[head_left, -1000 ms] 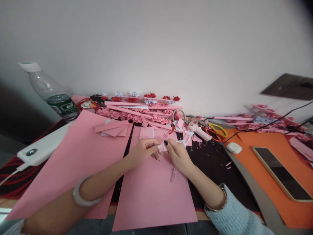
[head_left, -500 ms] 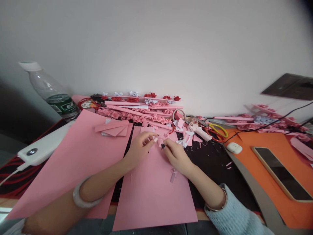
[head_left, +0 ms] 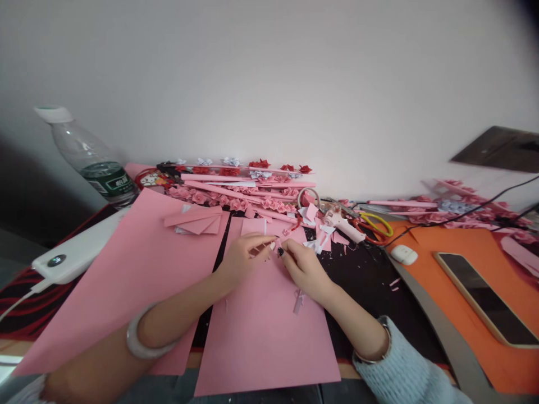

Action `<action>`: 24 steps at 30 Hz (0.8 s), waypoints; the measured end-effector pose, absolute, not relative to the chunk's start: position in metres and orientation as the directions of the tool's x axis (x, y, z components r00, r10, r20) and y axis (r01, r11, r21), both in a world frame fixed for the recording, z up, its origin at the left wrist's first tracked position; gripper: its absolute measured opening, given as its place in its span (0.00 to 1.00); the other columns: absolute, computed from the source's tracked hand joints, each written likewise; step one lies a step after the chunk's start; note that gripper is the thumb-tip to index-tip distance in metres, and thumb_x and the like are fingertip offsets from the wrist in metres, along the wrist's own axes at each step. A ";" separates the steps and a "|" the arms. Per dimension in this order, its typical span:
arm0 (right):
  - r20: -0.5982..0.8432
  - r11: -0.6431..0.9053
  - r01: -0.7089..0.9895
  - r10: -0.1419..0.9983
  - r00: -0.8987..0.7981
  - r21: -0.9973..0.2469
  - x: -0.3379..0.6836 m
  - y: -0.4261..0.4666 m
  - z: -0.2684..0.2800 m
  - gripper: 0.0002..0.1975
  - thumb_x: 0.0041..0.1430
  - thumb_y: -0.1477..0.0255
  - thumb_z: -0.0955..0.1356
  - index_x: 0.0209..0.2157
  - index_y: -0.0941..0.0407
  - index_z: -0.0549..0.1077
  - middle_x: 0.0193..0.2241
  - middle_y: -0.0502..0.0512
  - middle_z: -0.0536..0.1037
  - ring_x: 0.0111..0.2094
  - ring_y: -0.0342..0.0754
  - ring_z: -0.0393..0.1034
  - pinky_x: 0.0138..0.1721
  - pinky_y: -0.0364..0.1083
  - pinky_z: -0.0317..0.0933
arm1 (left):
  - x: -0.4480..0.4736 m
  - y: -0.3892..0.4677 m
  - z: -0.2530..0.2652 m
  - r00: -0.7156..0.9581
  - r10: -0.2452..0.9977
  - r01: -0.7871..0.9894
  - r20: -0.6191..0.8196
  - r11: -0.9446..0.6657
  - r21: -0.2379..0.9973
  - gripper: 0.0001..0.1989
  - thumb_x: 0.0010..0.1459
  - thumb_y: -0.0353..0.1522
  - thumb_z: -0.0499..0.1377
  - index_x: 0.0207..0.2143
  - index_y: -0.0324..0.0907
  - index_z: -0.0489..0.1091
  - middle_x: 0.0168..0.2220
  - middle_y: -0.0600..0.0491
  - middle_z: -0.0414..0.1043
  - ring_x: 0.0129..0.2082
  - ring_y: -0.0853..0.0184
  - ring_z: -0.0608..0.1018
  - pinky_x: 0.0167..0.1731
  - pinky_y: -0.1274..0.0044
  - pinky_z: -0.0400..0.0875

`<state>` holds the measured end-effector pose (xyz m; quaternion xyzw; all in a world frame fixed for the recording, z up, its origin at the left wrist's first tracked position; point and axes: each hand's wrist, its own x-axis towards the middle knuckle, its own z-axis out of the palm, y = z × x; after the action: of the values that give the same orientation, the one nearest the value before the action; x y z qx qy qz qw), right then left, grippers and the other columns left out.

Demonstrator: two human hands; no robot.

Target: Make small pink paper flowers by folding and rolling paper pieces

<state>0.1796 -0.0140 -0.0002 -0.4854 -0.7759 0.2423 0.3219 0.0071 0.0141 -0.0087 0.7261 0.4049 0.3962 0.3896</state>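
Note:
Close together over a pink paper sheet (head_left: 269, 348), my two hands meet at a small piece of pink paper (head_left: 278, 244), mostly hidden by the fingers. My left hand (head_left: 244, 259) has its thumb and fingers closed in a pinch at the piece's left side. Pinching it from the right is my right hand (head_left: 302, 266), with dark nails. Just behind the fingers lies a small pink paper square (head_left: 254, 226). A thin paper strip (head_left: 298, 303) rests on the sheet below my right hand.
Another large pink sheet (head_left: 138, 280) with folded pink pieces (head_left: 196, 220) lies left, by a white power bank (head_left: 76, 252) and a water bottle (head_left: 92, 157). Behind are paper roses (head_left: 219, 196), a glue gun (head_left: 343, 224) and scissors (head_left: 377, 224). A phone (head_left: 484, 294) lies right on orange paper (head_left: 438, 264).
My left hand has shifted slightly down, its fingers straighter and closer together. Less of the small pink piece shows, and more of the square behind is uncovered. My right hand has hardly moved.

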 end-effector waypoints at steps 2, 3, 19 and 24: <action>0.268 0.415 0.595 0.908 -0.324 -0.688 0.179 -0.014 0.000 0.08 0.56 0.79 0.57 0.26 0.56 0.59 0.20 0.46 0.60 0.22 0.41 0.56 0.26 0.40 0.50 | 0.008 0.014 -0.008 0.355 0.897 0.287 0.265 -0.374 0.882 0.13 0.54 0.30 0.54 0.42 0.43 0.72 0.39 0.50 0.74 0.36 0.66 0.75 0.31 0.78 0.70; 0.267 0.416 0.595 0.907 -0.325 -0.688 0.179 -0.015 0.000 0.08 0.56 0.79 0.57 0.26 0.56 0.60 0.20 0.46 0.61 0.22 0.41 0.56 0.26 0.40 0.50 | 0.008 0.013 -0.008 0.354 0.897 0.289 0.264 -0.373 0.882 0.13 0.54 0.30 0.54 0.42 0.42 0.72 0.39 0.50 0.74 0.36 0.66 0.75 0.32 0.78 0.70; 0.236 0.408 0.609 0.908 -0.345 -0.680 0.178 -0.016 0.001 0.08 0.56 0.79 0.57 0.26 0.56 0.60 0.20 0.46 0.61 0.22 0.41 0.56 0.26 0.40 0.50 | 0.010 0.012 -0.009 0.326 0.919 0.309 0.223 -0.326 0.894 0.11 0.50 0.28 0.54 0.37 0.41 0.72 0.36 0.51 0.74 0.35 0.66 0.76 0.36 0.77 0.71; 0.235 0.404 0.624 0.912 -0.337 -0.669 0.177 -0.017 0.001 0.08 0.56 0.79 0.57 0.24 0.55 0.57 0.20 0.45 0.59 0.22 0.41 0.55 0.25 0.40 0.49 | 0.010 0.012 -0.008 0.330 0.921 0.260 0.208 -0.301 0.918 0.08 0.50 0.27 0.54 0.33 0.40 0.70 0.31 0.52 0.73 0.33 0.67 0.76 0.35 0.78 0.70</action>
<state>0.1774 -0.0171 0.0011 -0.4910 -0.7819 0.2391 0.3006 0.0105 0.0120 -0.0081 0.7017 0.4205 0.3976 0.4156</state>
